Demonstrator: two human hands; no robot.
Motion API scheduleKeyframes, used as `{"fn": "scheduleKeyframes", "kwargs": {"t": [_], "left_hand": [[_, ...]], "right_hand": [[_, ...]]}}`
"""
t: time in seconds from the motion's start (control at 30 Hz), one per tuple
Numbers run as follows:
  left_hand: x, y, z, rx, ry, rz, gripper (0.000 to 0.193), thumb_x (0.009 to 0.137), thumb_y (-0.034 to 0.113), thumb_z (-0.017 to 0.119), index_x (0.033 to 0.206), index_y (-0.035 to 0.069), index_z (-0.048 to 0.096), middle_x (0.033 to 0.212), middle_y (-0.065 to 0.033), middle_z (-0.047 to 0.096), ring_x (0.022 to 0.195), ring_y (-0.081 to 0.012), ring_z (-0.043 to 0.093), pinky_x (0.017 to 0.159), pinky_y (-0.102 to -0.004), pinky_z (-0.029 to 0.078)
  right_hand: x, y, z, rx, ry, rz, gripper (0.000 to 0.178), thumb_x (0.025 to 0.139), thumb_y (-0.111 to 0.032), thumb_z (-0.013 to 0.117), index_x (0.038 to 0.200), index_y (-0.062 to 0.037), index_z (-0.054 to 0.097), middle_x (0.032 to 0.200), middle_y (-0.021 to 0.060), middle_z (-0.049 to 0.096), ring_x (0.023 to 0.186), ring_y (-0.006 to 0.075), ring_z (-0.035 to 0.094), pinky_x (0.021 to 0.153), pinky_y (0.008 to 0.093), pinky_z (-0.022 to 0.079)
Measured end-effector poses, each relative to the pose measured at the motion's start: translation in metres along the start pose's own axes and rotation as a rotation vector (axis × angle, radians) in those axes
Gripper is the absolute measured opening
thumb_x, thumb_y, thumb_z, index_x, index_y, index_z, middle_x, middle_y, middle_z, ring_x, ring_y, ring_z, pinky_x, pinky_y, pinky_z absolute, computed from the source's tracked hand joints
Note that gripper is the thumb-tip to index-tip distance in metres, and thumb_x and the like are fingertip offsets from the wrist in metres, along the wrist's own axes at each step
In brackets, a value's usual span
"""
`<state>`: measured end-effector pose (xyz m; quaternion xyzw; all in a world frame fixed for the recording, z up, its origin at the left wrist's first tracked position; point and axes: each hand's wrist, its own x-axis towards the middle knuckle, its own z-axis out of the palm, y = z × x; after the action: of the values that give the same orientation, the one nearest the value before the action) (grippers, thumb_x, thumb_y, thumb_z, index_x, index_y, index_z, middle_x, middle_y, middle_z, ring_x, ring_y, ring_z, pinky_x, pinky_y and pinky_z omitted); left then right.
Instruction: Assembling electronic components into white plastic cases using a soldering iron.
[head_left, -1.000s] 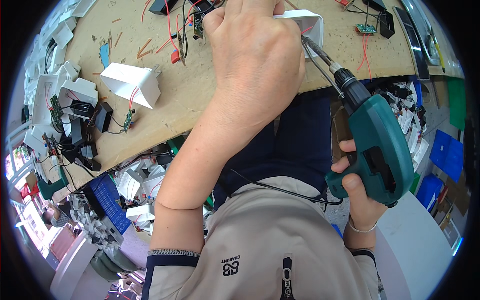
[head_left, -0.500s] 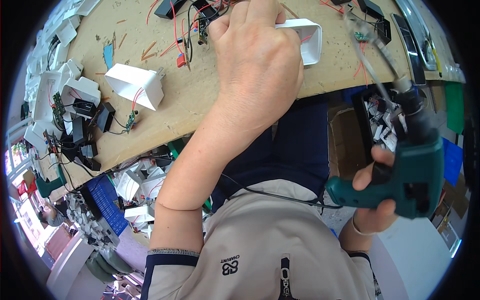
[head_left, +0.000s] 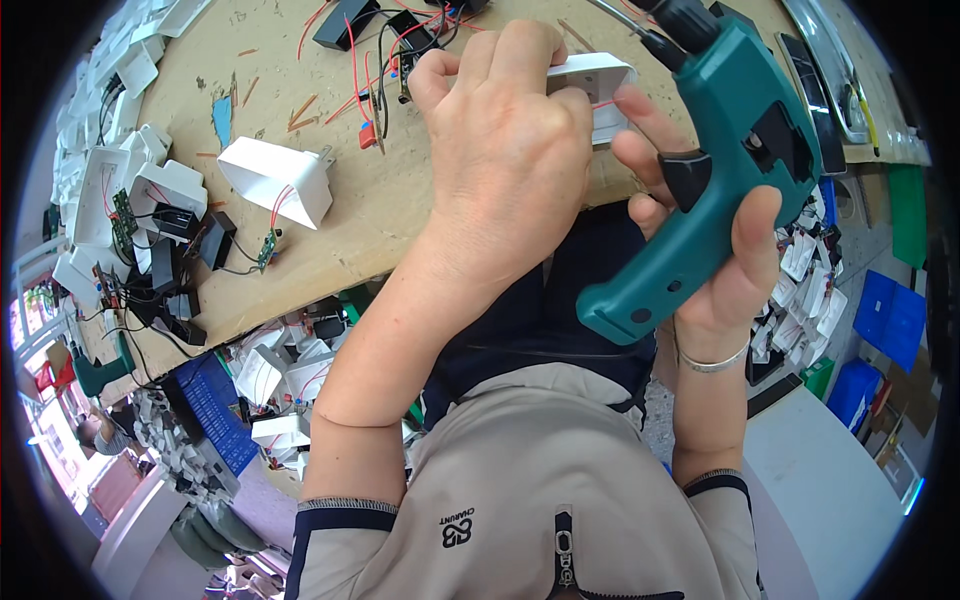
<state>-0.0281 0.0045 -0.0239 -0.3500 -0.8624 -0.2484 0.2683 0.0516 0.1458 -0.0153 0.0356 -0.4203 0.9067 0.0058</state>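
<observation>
currently, the left hand (head_left: 510, 125) bends over a white housing (head_left: 605, 82) at the far middle of the desk (head_left: 365, 215), covering its left side; those fingertips are hidden, so i cannot tell what that grip has hold of. the right hand (head_left: 725, 300) has its grip around a green pistol-shaped tool (head_left: 715, 215), whose handle points near and left while its black nose points far and left. the right forefinger reaches toward the housing's right side, next to a red wire (head_left: 604, 104); whether it touches the wire, i cannot tell. to the left, a second white housing (head_left: 275, 180) lies tilted, red wires running from it to a small green circuit board (head_left: 268, 250). farther left sit black boxes (head_left: 180, 220); a blue scrap (head_left: 222, 120) lies beyond the second housing.
</observation>
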Motion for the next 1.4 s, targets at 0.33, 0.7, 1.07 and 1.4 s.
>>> {"fn": "scheduleKeyframes", "kwargs": {"t": [0.33, 0.7, 1.07, 1.4], "left_hand": [[-0.003, -0.003, -0.008, -0.028, 0.015, 0.031, 0.012, 0.065, 0.013, 0.067, 0.076, 0.010, 0.064, 0.093, -0.0029, 0.054, 0.084, -0.0181, 0.051, 0.076, -0.0335, 0.029], [-0.008, -0.008, 0.000, -0.192, 0.144, -0.011, 0.010, 0.063, 0.008, 0.066, 0.073, 0.008, 0.063, 0.087, -0.0026, 0.056, 0.074, -0.0150, 0.052, 0.072, -0.0291, 0.031], [0.001, -0.001, 0.000, 0.027, 0.103, 0.030, 0.006, 0.062, 0.005, 0.063, 0.068, 0.005, 0.063, 0.082, -0.0019, 0.056, 0.072, -0.0152, 0.053, 0.071, -0.0299, 0.033], [0.014, 0.004, -0.016, 0.013, 0.051, 0.108, 0.012, 0.057, -0.005, 0.059, 0.065, 0.000, 0.052, 0.079, -0.0100, 0.051, 0.071, -0.0243, 0.049, 0.063, -0.0345, 0.036]], "right_hand": [[0.007, 0.006, 0.002, -0.060, 0.113, -0.008, 0.070, 0.083, -0.040, 0.051, 0.131, 0.0024, 0.022, 0.127, 0.0324, 0.029, 0.120, 0.0389, 0.034, 0.091, 0.0368, 0.043], [-0.001, -0.005, -0.004, -0.142, 0.095, -0.048, 0.074, 0.082, -0.041, 0.052, 0.131, 0.0034, 0.021, 0.126, 0.0309, 0.032, 0.116, 0.0375, 0.040, 0.085, 0.0341, 0.047], [-0.095, -0.036, -0.013, -0.607, 0.301, -0.137, 0.074, 0.074, -0.043, 0.064, 0.120, 0.0065, 0.034, 0.112, 0.0255, 0.048, 0.072, 0.0169, 0.058, 0.054, 0.0220, 0.049], [-0.102, -0.029, 0.005, -0.792, 0.450, 0.003, 0.075, 0.066, -0.047, 0.069, 0.111, 0.0072, 0.045, 0.097, 0.0187, 0.057, 0.063, 0.0136, 0.058, 0.052, 0.0193, 0.046]]}}
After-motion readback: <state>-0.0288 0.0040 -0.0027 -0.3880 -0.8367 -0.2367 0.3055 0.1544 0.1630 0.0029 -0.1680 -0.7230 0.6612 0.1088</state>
